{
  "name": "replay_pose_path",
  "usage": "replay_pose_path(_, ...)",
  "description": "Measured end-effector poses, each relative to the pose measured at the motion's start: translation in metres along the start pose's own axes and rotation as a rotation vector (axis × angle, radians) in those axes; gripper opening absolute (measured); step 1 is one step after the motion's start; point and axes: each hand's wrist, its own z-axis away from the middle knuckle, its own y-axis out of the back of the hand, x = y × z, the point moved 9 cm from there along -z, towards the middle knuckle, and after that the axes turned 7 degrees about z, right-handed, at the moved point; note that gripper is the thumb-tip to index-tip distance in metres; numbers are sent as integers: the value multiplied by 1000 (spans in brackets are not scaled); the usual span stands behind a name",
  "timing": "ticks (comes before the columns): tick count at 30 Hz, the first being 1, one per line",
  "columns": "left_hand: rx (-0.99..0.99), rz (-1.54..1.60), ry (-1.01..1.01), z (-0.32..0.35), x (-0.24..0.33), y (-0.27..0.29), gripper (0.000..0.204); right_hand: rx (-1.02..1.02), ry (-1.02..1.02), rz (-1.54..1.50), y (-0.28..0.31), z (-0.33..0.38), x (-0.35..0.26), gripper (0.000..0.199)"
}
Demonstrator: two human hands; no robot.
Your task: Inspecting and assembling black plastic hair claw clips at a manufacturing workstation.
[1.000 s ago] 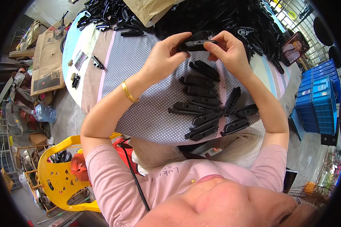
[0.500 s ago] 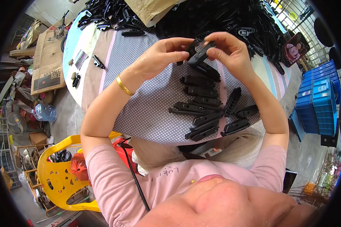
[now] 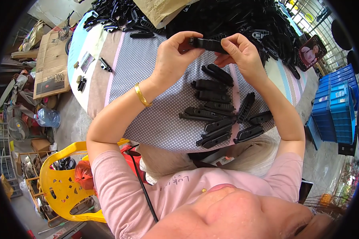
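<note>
A long black plastic part [image 3: 208, 44] is held level above the table between both hands. My left hand [image 3: 176, 56] pinches its left end between thumb and fingers. At the right end, my right hand [image 3: 240, 52] grips it with the thumb on the near side and the fingers partly hidden behind. Below the hands, several similar black plastic parts [image 3: 212, 96] lie in a loose cluster running to the table's near edge. Beyond the hands is a large heap of black plastic parts [image 3: 223, 20].
The round table's cloth [image 3: 147, 123] is dotted and striped. Brown paper [image 3: 157, 12] lies on the heap. A phone [image 3: 312, 52] stands at the right edge, with blue crates [image 3: 334, 111] beyond it. Small loose pieces [image 3: 105, 64] lie at left, near a yellow chair [image 3: 62, 181].
Two black pieces held apart and tilted in my hands are now brought together as one level length. My left hand has turned more upright; the right has shifted slightly down.
</note>
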Motion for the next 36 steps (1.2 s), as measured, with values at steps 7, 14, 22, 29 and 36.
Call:
replay_pose_path(7, 65, 372, -25, 7, 6, -5, 35, 48, 83, 126, 1, 2, -4, 27)
replay_pose_path(14, -92, 315, 49, 1, -2, -2, 36, 123, 457, 685, -1, 9, -39, 45)
replay_pose_path(22, -159, 129, -32, 2, 6, -10, 33, -18, 448, 717, -13, 12, -35, 49)
replay_pose_path(29, -198, 226, -62, 4, 10, -14, 32, 6, 487, 821, -10, 20, -43, 34)
replay_pose_path(36, -250, -188, 114, -4, -25, -15, 32, 209, 178, 1175, 56, 0, -41, 42)
